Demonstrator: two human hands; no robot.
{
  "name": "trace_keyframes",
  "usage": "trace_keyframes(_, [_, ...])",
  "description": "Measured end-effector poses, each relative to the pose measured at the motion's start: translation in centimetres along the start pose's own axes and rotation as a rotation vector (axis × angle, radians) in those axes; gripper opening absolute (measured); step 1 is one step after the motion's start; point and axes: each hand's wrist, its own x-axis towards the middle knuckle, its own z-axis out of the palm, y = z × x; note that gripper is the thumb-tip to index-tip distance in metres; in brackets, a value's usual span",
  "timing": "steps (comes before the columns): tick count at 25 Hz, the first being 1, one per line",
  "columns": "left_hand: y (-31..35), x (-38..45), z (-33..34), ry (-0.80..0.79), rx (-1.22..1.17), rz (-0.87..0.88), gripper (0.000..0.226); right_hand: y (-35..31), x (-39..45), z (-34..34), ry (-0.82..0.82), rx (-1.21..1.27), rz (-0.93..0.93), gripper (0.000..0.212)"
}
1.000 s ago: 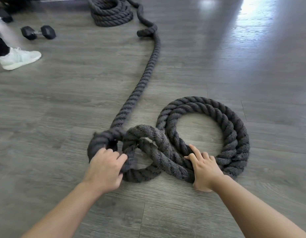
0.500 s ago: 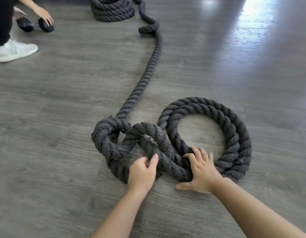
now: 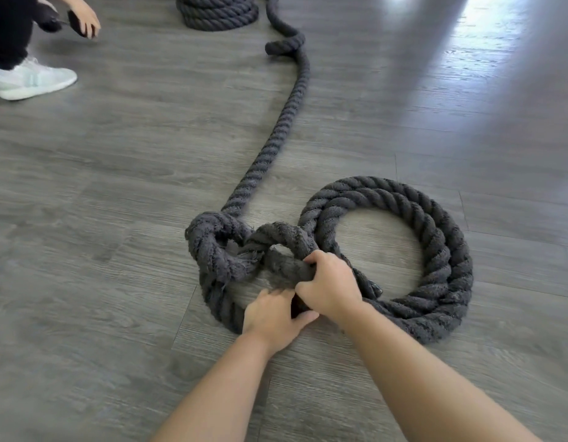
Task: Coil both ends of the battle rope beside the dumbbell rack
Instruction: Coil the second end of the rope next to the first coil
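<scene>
A thick dark grey battle rope (image 3: 276, 135) runs over the wooden floor from a finished coil (image 3: 217, 11) at the top to a flat ring of loops (image 3: 442, 237) near me. Left of that ring the rope twists into a tangled small loop (image 3: 212, 247). My right hand (image 3: 330, 283) grips a strand at the crossing between tangle and ring, fingers curled over it. My left hand (image 3: 273, 315) lies just below and left of it, against the rope's near edge, with its thumb under the strand; its fingertips are hidden.
Another person stands at the top left: a white shoe (image 3: 33, 79), a dark trouser leg and a hand (image 3: 86, 19) holding a black dumbbell (image 3: 52, 22) above the floor. Grey plank floor (image 3: 100, 186) surrounds the rope. Bright glare lies at the top right.
My right hand moved left from the ring and closed on the crossing strand. My left hand slid right to meet it. The tangled loop tightened. The other person picked up the dumbbell.
</scene>
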Motion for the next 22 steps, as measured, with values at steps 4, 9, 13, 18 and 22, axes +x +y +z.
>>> trace_keyframes(4, [-2.1,-0.6,-0.7,0.022,0.139,-0.011,0.06,0.8,1.1,-4.1,-0.102,0.375,0.167,0.045])
trace_keyframes(9, [-10.1,-1.1,-5.1,0.103,0.318,-0.095,0.046,1.1,1.2,-8.2,-0.338,0.603,0.278,0.036])
trace_keyframes(13, [-12.5,-0.6,-7.7,0.102,0.43,-0.128,0.045,1.5,0.4,-10.0,-0.721,0.64,0.405,0.036])
trace_keyframes(18, [-7.6,2.3,-8.1,-0.379,0.483,-0.048,0.101,1.7,1.4,-10.7,-0.709,0.624,0.329,0.045])
trace_keyframes(22, [-0.1,4.1,-8.0,-0.334,-0.785,0.009,0.077,2.8,1.8,-11.9,-0.722,0.672,0.276,0.056])
